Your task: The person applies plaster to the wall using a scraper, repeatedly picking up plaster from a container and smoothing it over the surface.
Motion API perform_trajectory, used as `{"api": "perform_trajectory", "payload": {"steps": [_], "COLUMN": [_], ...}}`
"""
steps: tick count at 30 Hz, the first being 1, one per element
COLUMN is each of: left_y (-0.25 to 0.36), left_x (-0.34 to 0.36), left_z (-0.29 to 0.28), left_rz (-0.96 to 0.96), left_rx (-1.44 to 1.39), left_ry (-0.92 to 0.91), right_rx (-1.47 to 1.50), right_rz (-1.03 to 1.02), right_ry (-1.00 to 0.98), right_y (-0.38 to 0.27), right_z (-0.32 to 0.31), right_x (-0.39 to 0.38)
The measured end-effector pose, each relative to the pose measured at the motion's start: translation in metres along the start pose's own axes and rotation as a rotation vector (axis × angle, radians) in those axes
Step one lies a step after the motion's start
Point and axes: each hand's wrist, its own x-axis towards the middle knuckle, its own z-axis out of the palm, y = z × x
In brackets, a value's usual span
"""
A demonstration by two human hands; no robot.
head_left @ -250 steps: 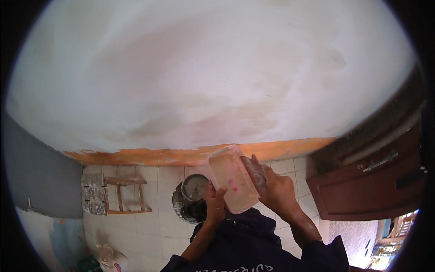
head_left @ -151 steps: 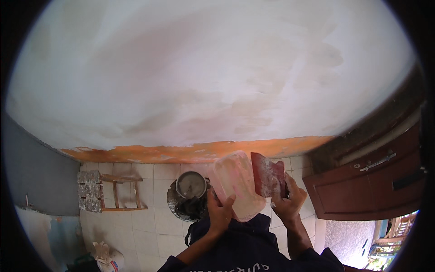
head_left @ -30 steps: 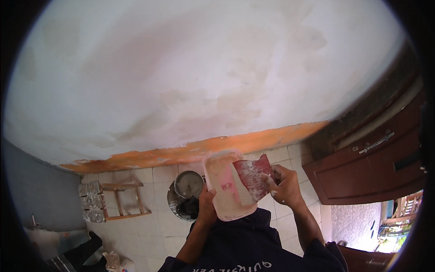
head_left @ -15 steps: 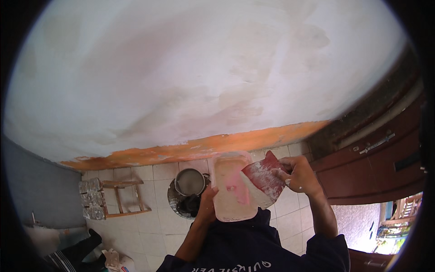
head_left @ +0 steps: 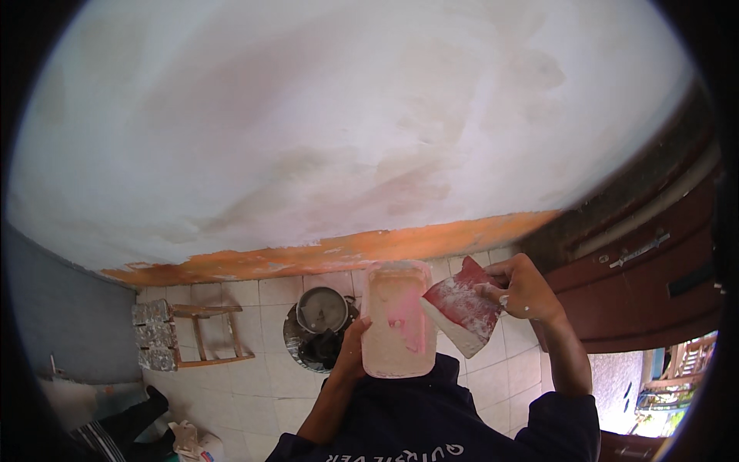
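My left hand [head_left: 352, 346] grips the side of a pale pink plastic tray [head_left: 389, 356] smeared with beige paste, with brighter pink showing through. To its right, my right hand [head_left: 519, 285] pinches a red, flexible scraper [head_left: 462, 296] coated in white residue, pale paste along its lower edge, just beside the tray's right rim. Behind my left hand, on the floor, a grey pail [head_left: 322, 308] sits on or in a wide dark bucket [head_left: 296, 343] with dark material in it. Ahead stands a patchy white wall [head_left: 346, 123] with a ragged orange band [head_left: 385, 239] along its foot.
A paint-spattered wooden ladder or stool [head_left: 208, 335] lies on the tiled floor [head_left: 269, 385] at left, beside a grey wall [head_left: 69, 308]. Another person's dark-trousered leg [head_left: 123, 427] and a white container [head_left: 208, 448] are at lower left. A brown door [head_left: 631, 300] and bright doorway are at right.
Over the last second my right hand has lifted the scraper rightward off the tray, which sits slightly straighter and further right. The other person's leg was absent five seconds ago.
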Motion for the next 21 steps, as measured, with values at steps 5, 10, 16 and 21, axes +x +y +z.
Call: {"api": "perform_trajectory", "payload": {"steps": [5,10,16,21], "left_y": [-0.001,0.005,0.014,0.019], "left_x": [0.001,-0.002,-0.006,-0.004], "left_z": [-0.002,0.003,-0.001,-0.010], "left_rz": [-0.016,-0.029,0.036,0.068], "left_rx": [-0.041,-0.150,-0.123,-0.240], "left_ry": [0.019,0.004,-0.018,-0.135], "right_rx": [-0.044,0.063,0.258,0.664], "right_rz": [0.077,0.057,0.013,0.049], "right_ry": [-0.047,-0.033,0.118,0.156], "right_y": [-0.009,-0.005,0.000,0.028], "right_z": [-0.009,-0.011,-0.008,-0.004], "right_x": [-0.003,-0.006,-0.014,-0.013]}}
